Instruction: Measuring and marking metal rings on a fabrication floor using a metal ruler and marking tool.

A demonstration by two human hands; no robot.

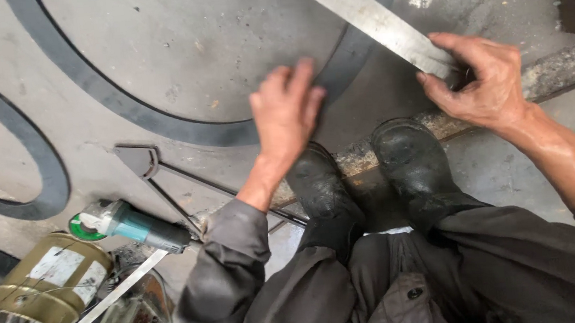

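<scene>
I squat on a thick grey steel plate (204, 42) that has dark curved cut lines in it. My left hand (287, 108) lies flat, fingers spread, on the plate right at the curved cut groove (155, 118). My right hand (482, 80) grips the near end of a long flat metal straightedge (365, 14), which runs diagonally up and left across the plate. My two black boots (367, 174) stand at the plate's rough edge, between my hands.
To the lower left lie an angle grinder (134, 227) with a teal body, an olive cylindrical motor (47, 283), a thin metal strip (113, 297) and a triangular metal square (141, 159). Another curved cut (29, 139) loops at far left. A step edge (563, 72) runs to the right.
</scene>
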